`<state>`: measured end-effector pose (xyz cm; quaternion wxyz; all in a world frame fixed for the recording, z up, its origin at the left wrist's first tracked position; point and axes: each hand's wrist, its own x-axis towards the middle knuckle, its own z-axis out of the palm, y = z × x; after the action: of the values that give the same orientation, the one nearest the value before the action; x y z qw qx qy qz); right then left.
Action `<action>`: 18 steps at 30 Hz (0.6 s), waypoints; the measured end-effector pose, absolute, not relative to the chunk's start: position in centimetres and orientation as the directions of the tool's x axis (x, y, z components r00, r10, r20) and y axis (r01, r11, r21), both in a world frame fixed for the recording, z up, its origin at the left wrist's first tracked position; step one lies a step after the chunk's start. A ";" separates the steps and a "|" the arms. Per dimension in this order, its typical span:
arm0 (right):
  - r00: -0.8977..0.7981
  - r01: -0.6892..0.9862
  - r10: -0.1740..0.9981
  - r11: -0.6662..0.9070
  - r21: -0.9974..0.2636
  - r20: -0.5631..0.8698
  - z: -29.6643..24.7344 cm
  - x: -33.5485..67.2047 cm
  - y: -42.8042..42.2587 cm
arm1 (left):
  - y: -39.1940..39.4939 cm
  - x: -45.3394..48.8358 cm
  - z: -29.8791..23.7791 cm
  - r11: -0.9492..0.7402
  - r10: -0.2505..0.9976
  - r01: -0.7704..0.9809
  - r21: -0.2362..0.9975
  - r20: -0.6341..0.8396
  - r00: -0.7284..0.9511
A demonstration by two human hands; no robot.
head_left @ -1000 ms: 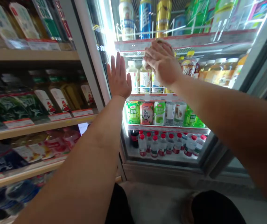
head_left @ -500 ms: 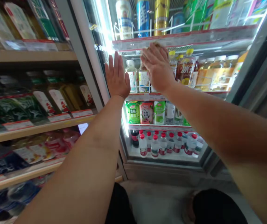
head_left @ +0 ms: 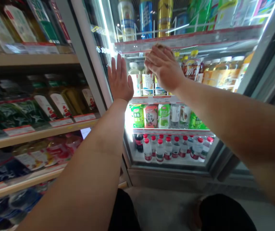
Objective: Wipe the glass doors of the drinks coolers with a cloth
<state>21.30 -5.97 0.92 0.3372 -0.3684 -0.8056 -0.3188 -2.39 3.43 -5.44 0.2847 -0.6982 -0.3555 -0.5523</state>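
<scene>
My left hand (head_left: 120,80) lies flat against the glass door (head_left: 125,57) of a lit drinks cooler, fingers stretched upward and thumb apart, holding nothing. Higher and to its right, my right hand (head_left: 165,69) presses a brownish cloth (head_left: 160,47) to the same glass. Only a small edge of the cloth shows beyond the fingers; the palm hides the rest. Behind the glass, bottles with white caps (head_left: 134,77) stand between my hands, and a brown bottle with a yellow cap (head_left: 192,65) is to the right of my right hand.
Open shelves (head_left: 31,58) with bottled drinks stand at the left. Inside the cooler are tall cans (head_left: 145,19), drink cartons (head_left: 150,116) and several red-capped water bottles (head_left: 160,150). The cooler's metal base (head_left: 168,178) meets the grey floor (head_left: 166,208) by my legs.
My right hand has slid slightly to the right on the glass, and its forearm has shifted, uncovering more of the cartons and bottles below. My left hand stays in place.
</scene>
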 end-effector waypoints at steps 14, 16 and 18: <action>-0.651 0.735 0.273 0.460 0.498 0.709 1.9 25.0 -6.0 | 2.0 -2.5 -5.1 -0.606 0.237 0.795 0.022 0.959 0.154; -0.616 0.767 0.271 0.420 0.485 0.740 3.7 25.9 -6.5 | 2.0 -2.4 -5.0 -0.592 0.233 0.806 0.012 0.960 0.156; -0.501 0.840 0.260 0.377 0.391 0.826 4.4 26.6 -6.7 | 2.2 -2.5 -5.1 -0.584 0.216 0.811 0.005 0.965 0.150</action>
<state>26.55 -6.74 4.41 0.3426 -0.3637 -0.7559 -0.4231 -2.47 2.18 -5.08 0.2750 -0.7066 -0.3635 -0.5412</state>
